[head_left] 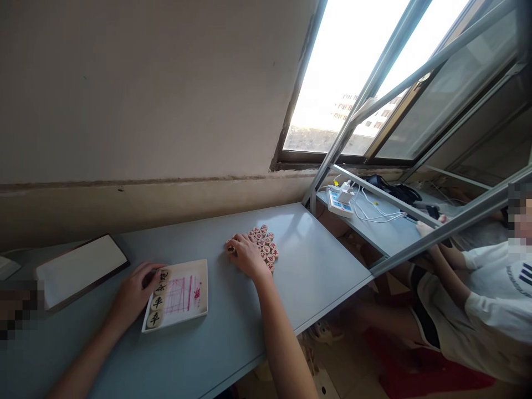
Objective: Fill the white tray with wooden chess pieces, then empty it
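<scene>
My left hand (135, 292) rests at the left edge of a shallow white box (183, 296) with red print, its fingers curled over the top piece of a column of round wooden chess pieces (157, 302) with black characters. My right hand (246, 254) lies over a cluster of round wooden chess pieces (266, 244) with red characters on the grey table (316, 260). Its fingertips pinch one piece (231, 248) at the cluster's left side.
A flat white lid with a dark rim (78, 270) lies at the left. A second person in a white shirt (490, 310) sits at the right beside another table (386, 233) with a power strip (339, 202), cables and a dark bag. A window stands open above.
</scene>
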Action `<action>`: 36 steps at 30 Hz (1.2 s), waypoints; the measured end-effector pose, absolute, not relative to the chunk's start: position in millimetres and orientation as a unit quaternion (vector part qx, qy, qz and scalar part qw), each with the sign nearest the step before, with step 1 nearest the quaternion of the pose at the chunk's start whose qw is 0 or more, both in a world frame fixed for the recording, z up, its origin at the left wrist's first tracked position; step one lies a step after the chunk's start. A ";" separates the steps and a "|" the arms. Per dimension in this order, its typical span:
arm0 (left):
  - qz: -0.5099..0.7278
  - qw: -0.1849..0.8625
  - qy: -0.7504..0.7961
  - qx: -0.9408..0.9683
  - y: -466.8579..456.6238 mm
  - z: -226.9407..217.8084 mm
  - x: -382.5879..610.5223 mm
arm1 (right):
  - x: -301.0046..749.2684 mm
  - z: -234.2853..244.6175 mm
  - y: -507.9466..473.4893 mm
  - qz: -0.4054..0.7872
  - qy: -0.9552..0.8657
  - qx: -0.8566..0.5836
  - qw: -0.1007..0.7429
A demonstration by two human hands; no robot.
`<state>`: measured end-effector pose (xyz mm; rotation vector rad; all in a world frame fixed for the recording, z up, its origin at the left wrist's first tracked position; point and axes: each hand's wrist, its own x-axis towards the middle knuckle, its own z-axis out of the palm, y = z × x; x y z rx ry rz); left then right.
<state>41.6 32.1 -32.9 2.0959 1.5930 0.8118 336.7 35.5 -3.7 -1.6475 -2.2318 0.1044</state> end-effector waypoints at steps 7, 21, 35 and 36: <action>0.290 0.205 0.562 0.747 32.5 -33.6 41.0 | 337.8 -2.5 34.7 0.037 -0.792 -0.583 0.178; 0.293 0.224 0.553 0.747 52.4 -61.9 28.3 | 248.4 0.0 -12.3 0.187 -0.921 -0.322 0.117; 0.289 0.264 0.531 0.752 58.5 -68.7 22.4 | 217.0 -13.3 -16.3 0.046 -0.921 -0.366 0.126; 0.292 0.260 0.530 0.753 57.9 -67.2 22.9 | 218.3 -12.3 -15.5 0.047 -0.920 -0.365 0.135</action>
